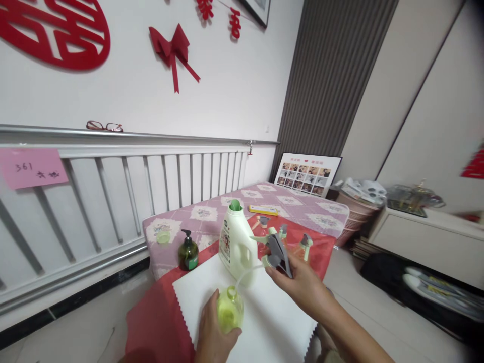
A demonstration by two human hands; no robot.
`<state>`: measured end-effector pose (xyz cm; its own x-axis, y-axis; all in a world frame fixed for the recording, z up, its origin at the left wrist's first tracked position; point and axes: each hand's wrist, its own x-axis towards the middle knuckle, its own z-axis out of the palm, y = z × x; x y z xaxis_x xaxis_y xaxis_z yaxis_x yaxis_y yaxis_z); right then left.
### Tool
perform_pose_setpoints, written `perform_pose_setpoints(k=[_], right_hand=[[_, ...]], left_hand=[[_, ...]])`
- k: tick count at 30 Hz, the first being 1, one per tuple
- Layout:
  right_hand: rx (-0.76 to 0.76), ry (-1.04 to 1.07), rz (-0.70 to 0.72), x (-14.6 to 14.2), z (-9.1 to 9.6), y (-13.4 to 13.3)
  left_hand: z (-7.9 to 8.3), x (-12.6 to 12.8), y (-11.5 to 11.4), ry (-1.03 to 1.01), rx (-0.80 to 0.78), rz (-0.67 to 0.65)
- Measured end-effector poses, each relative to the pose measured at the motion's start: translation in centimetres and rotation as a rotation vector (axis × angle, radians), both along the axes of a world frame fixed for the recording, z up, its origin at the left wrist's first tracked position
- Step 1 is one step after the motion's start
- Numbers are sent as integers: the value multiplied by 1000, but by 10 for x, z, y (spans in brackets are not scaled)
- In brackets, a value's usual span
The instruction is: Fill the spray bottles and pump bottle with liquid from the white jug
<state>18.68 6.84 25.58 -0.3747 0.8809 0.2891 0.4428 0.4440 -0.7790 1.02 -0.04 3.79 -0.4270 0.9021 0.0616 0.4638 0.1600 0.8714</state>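
Note:
My left hand (212, 330) is wrapped round a small yellow-green bottle (229, 310) standing on a white cloth (264, 322). My right hand (298, 285) grips a grey and pale-green trigger sprayer head (278, 252) just above and to the right of the bottle. The sprayer's thin clear tube (245, 275) curves down toward the bottle's open neck. Behind them a white detergent jug (237, 242) with a green open spout stands on the cloth's far edge.
A dark green pump bottle (188, 252) stands left of the jug on the red cover (159, 312). More spray bottles (304, 246) stand behind my right hand. A yellow flat item (263, 209) lies on the purple patterned tablecloth (321, 212). A white railing (113, 191) runs along the wall.

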Motion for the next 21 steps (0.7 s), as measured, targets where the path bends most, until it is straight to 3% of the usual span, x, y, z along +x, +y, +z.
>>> perform_pose_setpoints(k=[8,16,21], right_hand=[[4,-198,175,-28,-5,11],[-149,-251,336,-44,-28,8],[-221,-173,381,-45,-46,10]], left_hand=[[5,7,-6,212,-6,-3],[3,7,-9,155,5,19],[7,5,-12,131,-6,6]])
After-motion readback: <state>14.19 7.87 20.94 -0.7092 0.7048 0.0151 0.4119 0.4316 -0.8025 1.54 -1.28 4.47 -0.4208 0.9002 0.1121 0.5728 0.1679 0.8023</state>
